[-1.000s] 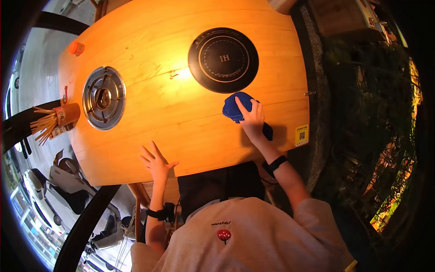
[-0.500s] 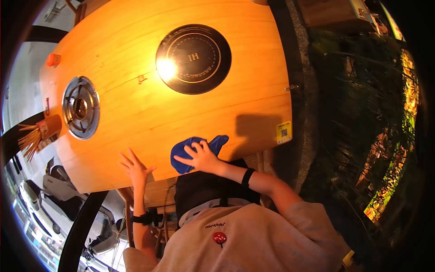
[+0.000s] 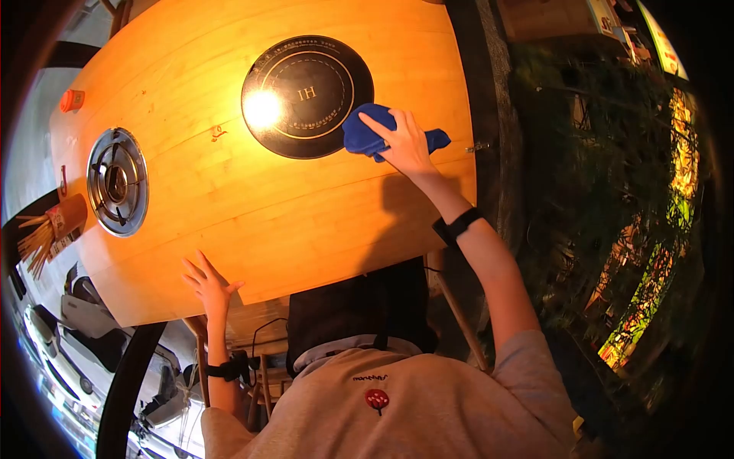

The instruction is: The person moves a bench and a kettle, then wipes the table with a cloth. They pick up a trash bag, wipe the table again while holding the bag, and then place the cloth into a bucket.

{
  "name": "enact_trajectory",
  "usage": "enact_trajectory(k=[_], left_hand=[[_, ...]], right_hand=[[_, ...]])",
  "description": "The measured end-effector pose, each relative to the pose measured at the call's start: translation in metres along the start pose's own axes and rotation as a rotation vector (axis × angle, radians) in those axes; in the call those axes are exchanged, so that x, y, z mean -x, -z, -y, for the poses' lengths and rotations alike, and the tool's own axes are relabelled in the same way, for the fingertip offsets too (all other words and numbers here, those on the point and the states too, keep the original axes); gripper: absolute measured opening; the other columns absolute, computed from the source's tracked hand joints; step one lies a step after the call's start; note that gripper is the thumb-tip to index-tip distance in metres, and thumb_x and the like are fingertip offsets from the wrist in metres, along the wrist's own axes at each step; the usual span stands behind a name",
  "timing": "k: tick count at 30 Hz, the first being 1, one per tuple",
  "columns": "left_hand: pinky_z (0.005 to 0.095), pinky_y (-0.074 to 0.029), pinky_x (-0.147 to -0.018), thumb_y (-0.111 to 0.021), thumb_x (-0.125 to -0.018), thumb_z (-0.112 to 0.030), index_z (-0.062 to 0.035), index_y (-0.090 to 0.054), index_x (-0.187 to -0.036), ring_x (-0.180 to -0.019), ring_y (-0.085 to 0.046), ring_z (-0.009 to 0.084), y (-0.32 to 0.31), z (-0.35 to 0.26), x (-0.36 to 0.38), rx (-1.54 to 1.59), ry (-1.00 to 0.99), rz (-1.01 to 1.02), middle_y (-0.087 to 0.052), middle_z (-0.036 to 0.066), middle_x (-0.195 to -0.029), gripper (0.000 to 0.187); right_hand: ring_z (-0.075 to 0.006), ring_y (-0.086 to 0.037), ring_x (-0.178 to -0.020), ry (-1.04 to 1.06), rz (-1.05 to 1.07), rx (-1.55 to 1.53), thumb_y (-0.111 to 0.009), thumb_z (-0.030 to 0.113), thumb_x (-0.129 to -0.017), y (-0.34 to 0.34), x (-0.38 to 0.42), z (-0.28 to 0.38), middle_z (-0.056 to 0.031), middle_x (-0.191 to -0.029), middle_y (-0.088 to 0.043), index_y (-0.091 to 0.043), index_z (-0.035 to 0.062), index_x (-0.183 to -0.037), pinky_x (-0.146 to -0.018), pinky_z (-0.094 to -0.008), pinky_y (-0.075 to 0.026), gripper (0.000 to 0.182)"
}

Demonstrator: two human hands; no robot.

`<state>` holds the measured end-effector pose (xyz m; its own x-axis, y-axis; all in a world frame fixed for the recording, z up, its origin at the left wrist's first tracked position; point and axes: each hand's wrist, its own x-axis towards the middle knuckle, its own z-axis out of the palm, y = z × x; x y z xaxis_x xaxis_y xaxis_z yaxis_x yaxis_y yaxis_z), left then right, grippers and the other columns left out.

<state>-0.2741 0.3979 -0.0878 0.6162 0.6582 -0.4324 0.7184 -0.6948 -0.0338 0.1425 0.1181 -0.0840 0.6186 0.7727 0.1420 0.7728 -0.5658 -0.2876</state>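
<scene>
A crumpled blue cloth (image 3: 362, 136) lies on the wooden table (image 3: 283, 222), its left end overlapping the right rim of the round black induction cooktop (image 3: 294, 126). My right hand (image 3: 407, 145) presses on the cloth from above, fingers bent over it with the index finger stretched toward the cooktop. One end of the cloth sticks out past the right side of the hand. At the near left edge of the table rests my left hand (image 3: 208, 289), fingers spread, holding nothing.
To the left, a round metal gas burner (image 3: 117, 182) is set into the tabletop. Beside it stands a holder of chopsticks (image 3: 65, 222) at the table's left edge, and farther back a small orange-capped container (image 3: 72, 100). Dark foliage fills the area right of the table.
My right hand has carried the blue cloth away from the near edge, forward and to the right, up to the cooktop's rim. My left hand stays spread at the table edge.
</scene>
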Motion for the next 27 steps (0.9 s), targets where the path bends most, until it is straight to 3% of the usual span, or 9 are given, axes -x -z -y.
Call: enact_trajectory(k=[4, 6, 8, 10, 15, 17, 23, 25, 27], left_hand=[[0.0634, -0.033, -0.098, -0.089, -0.049, -0.032, -0.0222, -0.007, -0.150, -0.130, -0.017, 0.0593, 0.018, -0.023, 0.003, 0.030, 0.193, 0.103, 0.000, 0.022, -0.154, 0.130], [0.0628, -0.032, -0.099, -0.089, -0.050, -0.032, -0.0227, -0.008, -0.150, -0.130, -0.018, 0.0585, 0.026, -0.046, 0.008, 0.055, 0.256, 0.138, -0.003, 0.021, -0.154, 0.129], [0.0623, -0.031, -0.101, -0.089, -0.049, -0.033, -0.0226, -0.009, -0.150, -0.129, -0.019, 0.0589, 0.026, -0.078, 0.022, 0.162, 0.201, 0.043, -0.004, 0.023, -0.153, 0.129], [0.0613, -0.026, -0.104, -0.089, -0.047, -0.036, -0.0173, -0.010, -0.150, -0.129, -0.020, 0.0583, 0.026, -0.115, 0.037, 0.249, 0.116, -0.084, -0.005, 0.029, -0.150, 0.131], [0.0600, -0.019, -0.108, -0.088, -0.045, -0.041, -0.0082, -0.009, -0.149, -0.134, -0.014, 0.0542, 0.012, -0.258, 0.080, 0.343, 0.339, 0.100, -0.005, 0.034, -0.148, 0.134], [0.0604, -0.016, -0.108, -0.088, -0.045, -0.043, -0.0068, -0.009, -0.148, -0.135, -0.010, 0.0534, -0.008, -0.301, 0.084, 0.399, 0.329, 0.068, -0.005, 0.036, -0.147, 0.134], [0.0623, -0.012, -0.108, -0.086, -0.048, -0.046, -0.0065, -0.009, -0.149, -0.135, -0.007, 0.0543, -0.049, -0.333, 0.088, 0.404, 0.305, -0.123, -0.003, 0.040, -0.145, 0.133], [0.0628, -0.019, -0.106, -0.086, -0.046, -0.045, -0.0122, -0.010, -0.149, -0.132, -0.010, 0.0593, -0.050, -0.334, 0.087, 0.397, 0.354, -0.109, -0.003, 0.040, -0.145, 0.132], [0.0632, -0.023, -0.104, -0.087, -0.044, -0.042, -0.0171, -0.011, -0.149, -0.129, -0.012, 0.0618, -0.053, -0.335, 0.089, 0.377, 0.366, -0.135, -0.003, 0.038, -0.146, 0.133]], right_hand=[[-0.0300, -0.054, -0.086, 0.220, -0.061, -0.215, -0.076, 0.023, -0.060, 0.017, 0.043, 0.039, -0.0133, -0.101, -0.052, -0.064, 0.0244, -0.115, -0.073, -0.0385, -0.048, 0.056], [-0.0284, -0.054, -0.082, 0.334, 0.077, -0.301, -0.069, 0.020, -0.062, 0.010, 0.091, 0.065, -0.0109, -0.095, -0.052, -0.066, 0.0253, -0.109, -0.071, -0.0405, -0.048, 0.048], [-0.0287, -0.051, -0.091, 0.440, 0.277, -0.334, -0.066, 0.016, -0.063, 0.006, 0.138, 0.084, -0.0124, -0.103, -0.054, -0.066, 0.0269, -0.111, -0.076, -0.0410, -0.044, 0.049], [-0.0290, -0.049, -0.099, 0.605, 0.393, -0.340, -0.065, 0.020, -0.069, 0.009, 0.158, 0.075, -0.0117, -0.115, -0.051, -0.058, 0.0319, -0.123, -0.079, -0.0411, -0.040, 0.055], [-0.0295, -0.047, -0.098, 0.808, 0.423, -0.358, -0.061, 0.028, -0.076, 0.016, 0.134, 0.001, -0.0123, -0.118, -0.049, -0.051, 0.0360, -0.129, -0.079, -0.0393, -0.041, 0.055], [-0.0277, -0.047, -0.093, 0.788, 0.170, -0.248, -0.067, 0.034, -0.066, 0.004, 0.128, -0.028, -0.0107, -0.112, -0.048, -0.052, 0.0378, -0.128, -0.076, -0.0378, -0.041, 0.063], [-0.0291, -0.046, -0.087, 0.661, 0.151, -0.174, -0.067, 0.019, -0.067, 0.019, 0.061, -0.094, -0.0107, -0.102, -0.045, -0.054, 0.0376, -0.125, -0.075, -0.0379, -0.043, 0.062], [-0.0305, -0.047, -0.088, 0.580, 0.171, -0.232, -0.058, 0.014, -0.075, 0.017, 0.041, -0.106, -0.0108, -0.100, -0.047, -0.058, 0.0376, -0.121, -0.073, -0.0390, -0.043, 0.052], [-0.0302, -0.048, -0.089, 0.499, 0.189, -0.219, -0.067, 0.013, -0.069, 0.021, 0.019, -0.120, -0.0092, -0.101, -0.047, -0.057, 0.0385, -0.121, -0.073, -0.0377, -0.043, 0.060]])
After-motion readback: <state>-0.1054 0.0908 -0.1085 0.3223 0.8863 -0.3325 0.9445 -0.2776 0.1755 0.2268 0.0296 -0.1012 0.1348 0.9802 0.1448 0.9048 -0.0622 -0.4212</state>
